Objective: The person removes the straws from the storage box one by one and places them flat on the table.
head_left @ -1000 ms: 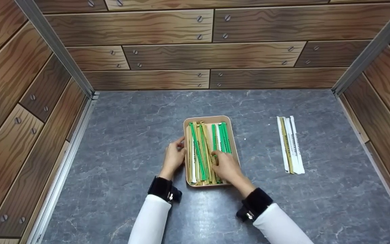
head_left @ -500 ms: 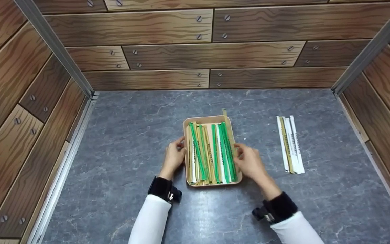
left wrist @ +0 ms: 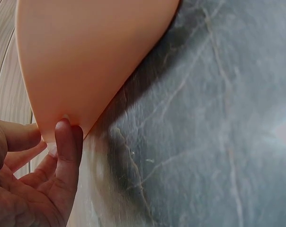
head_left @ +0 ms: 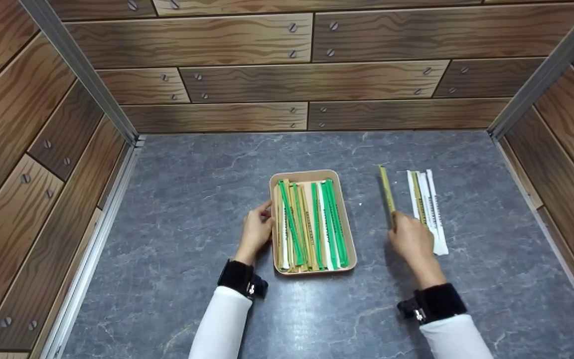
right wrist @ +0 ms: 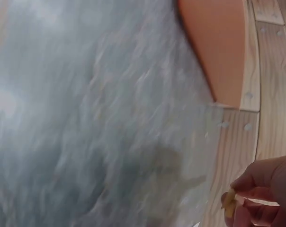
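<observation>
Right hand (head_left: 411, 242) is pinching one tan stick (head_left: 386, 194) at its near end, just left of three sticks (head_left: 427, 212) lying on the table (head_left: 192, 199). Left hand (head_left: 254, 232) is touching the tray (head_left: 273, 219) wall, fingers relaxed.

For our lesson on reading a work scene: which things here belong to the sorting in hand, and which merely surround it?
In the job:
- right hand, pinching a tan strip
- left hand, touching the tray
- green, tan and white strips in the tray
- sorted pile beside the right hand

Surroundings:
- grey tabletop
- wood-print walls
</observation>
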`<state>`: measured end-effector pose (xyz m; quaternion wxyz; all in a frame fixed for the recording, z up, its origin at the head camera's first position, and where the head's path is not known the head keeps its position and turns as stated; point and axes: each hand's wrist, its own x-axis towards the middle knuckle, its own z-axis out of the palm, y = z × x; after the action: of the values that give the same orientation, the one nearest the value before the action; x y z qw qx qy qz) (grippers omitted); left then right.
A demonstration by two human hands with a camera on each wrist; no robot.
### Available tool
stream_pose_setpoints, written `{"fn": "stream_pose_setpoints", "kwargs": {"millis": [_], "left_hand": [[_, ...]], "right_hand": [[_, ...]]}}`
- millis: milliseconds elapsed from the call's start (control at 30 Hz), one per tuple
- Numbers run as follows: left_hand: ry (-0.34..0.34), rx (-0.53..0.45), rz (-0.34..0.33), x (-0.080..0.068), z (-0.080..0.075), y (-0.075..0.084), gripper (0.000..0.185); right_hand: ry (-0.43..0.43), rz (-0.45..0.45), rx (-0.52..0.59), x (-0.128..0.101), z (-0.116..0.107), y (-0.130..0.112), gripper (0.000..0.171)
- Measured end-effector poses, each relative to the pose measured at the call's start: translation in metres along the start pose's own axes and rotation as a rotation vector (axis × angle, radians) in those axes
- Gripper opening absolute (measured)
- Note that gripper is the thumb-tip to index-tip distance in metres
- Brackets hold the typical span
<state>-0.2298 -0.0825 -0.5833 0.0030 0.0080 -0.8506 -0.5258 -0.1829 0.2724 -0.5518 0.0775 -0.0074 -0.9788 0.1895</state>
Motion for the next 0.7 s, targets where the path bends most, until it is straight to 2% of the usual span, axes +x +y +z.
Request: {"fn": "stream_pose_setpoints", "kwargs": {"millis": [133,333,467,700], "left_hand": [[0.001,0.008,0.000,0.000,0.000,0.000,0.051],[0.001,0.012,-0.010,0.000,0.000,0.000,0.050],[0.004,0.021,-0.016,0.001,0.000,0.000,0.050],[0.004,0.038,-0.007,0.000,0.000,0.000,0.049]], "right_hand": [[-0.052,0.054,-0.048,0.002,0.001,0.012,0.024],[-0.114,0.160,-0.082,0.007,0.003,0.024,0.024],[-0.119,0.202,-0.085,0.009,0.005,0.029,0.022],[-0.117,0.224,-0.095,0.011,0.010,0.034,0.021]]}}
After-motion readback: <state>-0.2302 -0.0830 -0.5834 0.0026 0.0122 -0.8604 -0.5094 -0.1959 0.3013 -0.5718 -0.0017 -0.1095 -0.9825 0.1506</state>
